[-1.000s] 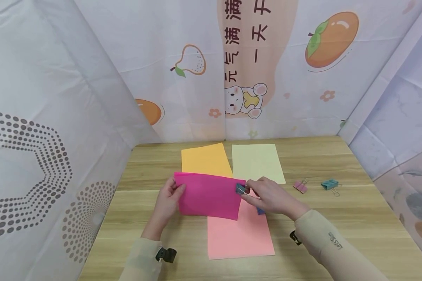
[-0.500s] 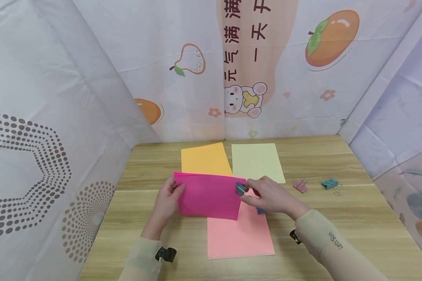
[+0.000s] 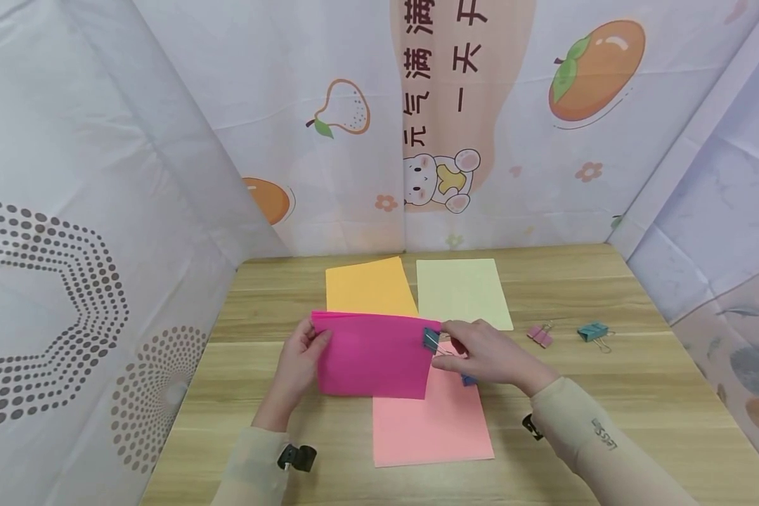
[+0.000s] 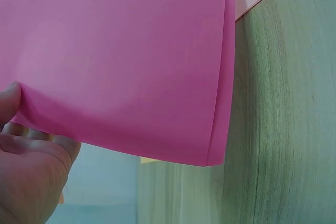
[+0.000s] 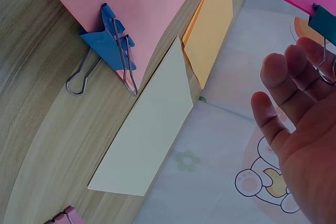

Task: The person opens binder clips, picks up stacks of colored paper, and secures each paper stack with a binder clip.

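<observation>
Currently, magenta paper [image 3: 373, 358] is pinched aloft at nine o'clock by the left hand [image 3: 301, 357], a teal clip [image 3: 431, 340] bites it near three beside the right hand [image 3: 481, 353], whose grip I cannot tell, and pink sheets [image 3: 433, 432] lie toward five on the bench [image 3: 335, 436].

The teal binder clip [image 3: 431, 341] shows more silver wire beside the right hand [image 3: 483, 355] than before.

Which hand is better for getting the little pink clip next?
Probably the right hand: it is much nearer the small pink binder clip on the wooden table. The left hand is farther away, pinching the left edge of the magenta paper sheets.
</observation>
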`<state>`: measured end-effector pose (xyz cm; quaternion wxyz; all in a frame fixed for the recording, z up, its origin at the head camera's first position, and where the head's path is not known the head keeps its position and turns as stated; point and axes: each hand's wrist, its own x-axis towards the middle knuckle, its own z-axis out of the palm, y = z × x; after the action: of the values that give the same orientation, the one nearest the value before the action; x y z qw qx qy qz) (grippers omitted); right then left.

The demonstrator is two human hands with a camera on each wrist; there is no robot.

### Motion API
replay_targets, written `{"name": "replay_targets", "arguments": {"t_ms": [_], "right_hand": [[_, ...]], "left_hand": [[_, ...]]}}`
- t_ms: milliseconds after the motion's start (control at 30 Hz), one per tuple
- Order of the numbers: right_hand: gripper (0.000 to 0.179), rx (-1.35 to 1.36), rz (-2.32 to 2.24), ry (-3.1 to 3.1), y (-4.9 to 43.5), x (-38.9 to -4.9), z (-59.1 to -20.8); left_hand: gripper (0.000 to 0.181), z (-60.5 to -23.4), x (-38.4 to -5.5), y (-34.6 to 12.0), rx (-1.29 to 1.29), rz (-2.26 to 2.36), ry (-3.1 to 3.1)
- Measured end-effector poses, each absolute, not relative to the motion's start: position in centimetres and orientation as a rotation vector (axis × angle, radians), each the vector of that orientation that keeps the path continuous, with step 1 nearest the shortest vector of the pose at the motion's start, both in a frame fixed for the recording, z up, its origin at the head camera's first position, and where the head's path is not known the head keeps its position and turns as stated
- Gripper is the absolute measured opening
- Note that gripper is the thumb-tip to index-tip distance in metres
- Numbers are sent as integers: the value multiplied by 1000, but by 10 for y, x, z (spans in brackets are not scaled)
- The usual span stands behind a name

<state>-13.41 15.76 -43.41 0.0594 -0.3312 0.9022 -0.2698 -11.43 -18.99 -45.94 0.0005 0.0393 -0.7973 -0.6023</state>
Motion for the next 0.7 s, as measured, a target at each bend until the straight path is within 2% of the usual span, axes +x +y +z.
{"name": "replay_targets", "arguments": {"t_ms": [133, 400, 700], "right_hand": [[41, -975, -812, 2721, 160, -133, -433], [62, -906, -824, 2689, 165, -132, -433], [63, -852, -829, 2667, 174, -132, -434]], "left_hand": [[22, -459, -114, -191, 122, -1887, -2512], [24, -458, -112, -194, 118, -1874, -2502], [25, -462, -112, -199, 147, -1877, -2517]]}}
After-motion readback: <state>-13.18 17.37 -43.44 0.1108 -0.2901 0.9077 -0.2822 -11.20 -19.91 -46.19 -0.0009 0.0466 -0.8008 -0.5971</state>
